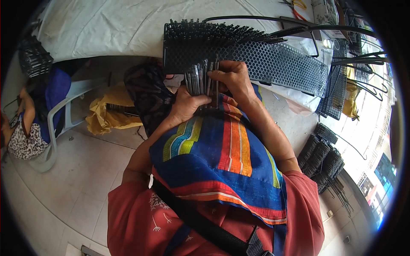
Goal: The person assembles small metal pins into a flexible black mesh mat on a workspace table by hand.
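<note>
My left hand (185, 103) is closed round the lower part of a bundle of thin, dark, shiny strips (197, 81) standing upright above my lap. At the right side of that bundle is my right hand (237, 82), its thumb and forefinger pinched on a dark strip at the edge. The exact kind of strip is too small to make out. Just beyond both hands stands a black perforated metal rack (273, 66). Many short black pieces (209, 32) lie in a dense row along its top. A blue striped apron (192, 145) covers my lap.
A white-covered table (106, 25) spans the back, with orange-handled pliers (300, 13) on it. Another person (27, 132) sits at the left in a white plastic chair (53, 128). A yellow sack (102, 113) and black bundles (320, 158) lie low down. Black hooks (371, 81) jut out at right.
</note>
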Motion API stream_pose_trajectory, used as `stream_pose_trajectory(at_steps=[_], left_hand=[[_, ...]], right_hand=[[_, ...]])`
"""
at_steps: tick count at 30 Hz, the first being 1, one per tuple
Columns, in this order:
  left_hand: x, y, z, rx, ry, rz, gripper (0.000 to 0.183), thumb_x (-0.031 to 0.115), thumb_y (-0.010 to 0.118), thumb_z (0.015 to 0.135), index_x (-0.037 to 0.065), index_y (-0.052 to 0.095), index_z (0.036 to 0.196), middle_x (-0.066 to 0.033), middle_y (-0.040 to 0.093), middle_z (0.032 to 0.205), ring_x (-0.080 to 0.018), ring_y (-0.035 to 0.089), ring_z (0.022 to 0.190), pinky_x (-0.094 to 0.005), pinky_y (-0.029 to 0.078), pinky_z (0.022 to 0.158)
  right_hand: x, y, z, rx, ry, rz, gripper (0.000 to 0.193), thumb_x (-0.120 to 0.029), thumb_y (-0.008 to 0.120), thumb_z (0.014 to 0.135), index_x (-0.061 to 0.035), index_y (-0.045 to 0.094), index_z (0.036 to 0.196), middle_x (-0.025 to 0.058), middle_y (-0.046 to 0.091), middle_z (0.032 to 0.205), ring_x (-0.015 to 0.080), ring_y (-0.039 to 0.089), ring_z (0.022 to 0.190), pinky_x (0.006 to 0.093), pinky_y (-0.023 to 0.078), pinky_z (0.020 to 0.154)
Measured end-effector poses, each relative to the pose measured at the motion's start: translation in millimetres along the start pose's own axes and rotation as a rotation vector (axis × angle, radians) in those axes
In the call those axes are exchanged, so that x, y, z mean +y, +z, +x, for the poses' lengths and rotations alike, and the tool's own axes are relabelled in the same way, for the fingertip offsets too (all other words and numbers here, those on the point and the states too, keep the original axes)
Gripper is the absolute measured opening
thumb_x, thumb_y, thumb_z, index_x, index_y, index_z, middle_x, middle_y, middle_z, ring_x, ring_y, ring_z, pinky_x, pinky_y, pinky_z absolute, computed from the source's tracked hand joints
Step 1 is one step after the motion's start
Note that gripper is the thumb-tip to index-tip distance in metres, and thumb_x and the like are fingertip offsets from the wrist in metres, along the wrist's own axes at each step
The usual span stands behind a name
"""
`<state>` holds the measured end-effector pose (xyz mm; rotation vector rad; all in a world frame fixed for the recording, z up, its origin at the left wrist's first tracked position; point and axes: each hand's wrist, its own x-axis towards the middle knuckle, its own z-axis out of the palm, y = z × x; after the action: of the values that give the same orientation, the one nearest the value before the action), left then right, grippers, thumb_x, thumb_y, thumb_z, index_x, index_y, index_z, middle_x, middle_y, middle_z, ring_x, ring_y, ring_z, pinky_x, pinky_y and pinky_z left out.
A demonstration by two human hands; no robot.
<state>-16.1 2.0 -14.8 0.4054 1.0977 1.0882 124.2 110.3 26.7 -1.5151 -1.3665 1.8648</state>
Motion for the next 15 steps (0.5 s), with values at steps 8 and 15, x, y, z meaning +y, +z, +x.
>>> stream_pose_trajectory(at_steps=[8,15], left_hand=[[9.5,5.2,1.9,0.055,-0.155,-0.321,0.030,-0.002,0.061,0.081,0.000,0.064,0.110,-0.0090,0.070,0.096,-0.0177,0.068,0.082,-0.0310,0.058,0.071],[22.9,15.4,12.0,-0.123,-0.286,-0.464,0.027,0.004,0.064,0.086,0.001,0.063,0.113,-0.0132,0.070,0.096,-0.0215,0.069,0.076,-0.0315,0.059,0.065]], right_hand=[[0.8,-2.4,-5.1,-0.066,0.057,0.183,0.005,-0.005,0.065,0.084,-0.0022,0.065,0.080,-0.0013,0.058,0.063,0.0036,0.045,0.049,0.0210,0.033,0.044],[13.4,-23.4,-4.0,-0.243,-0.056,0.271,0.004,-0.008,0.066,0.085,-0.0044,0.064,0.083,-0.0016,0.059,0.066,0.0041,0.045,0.050,0.0209,0.034,0.046]])
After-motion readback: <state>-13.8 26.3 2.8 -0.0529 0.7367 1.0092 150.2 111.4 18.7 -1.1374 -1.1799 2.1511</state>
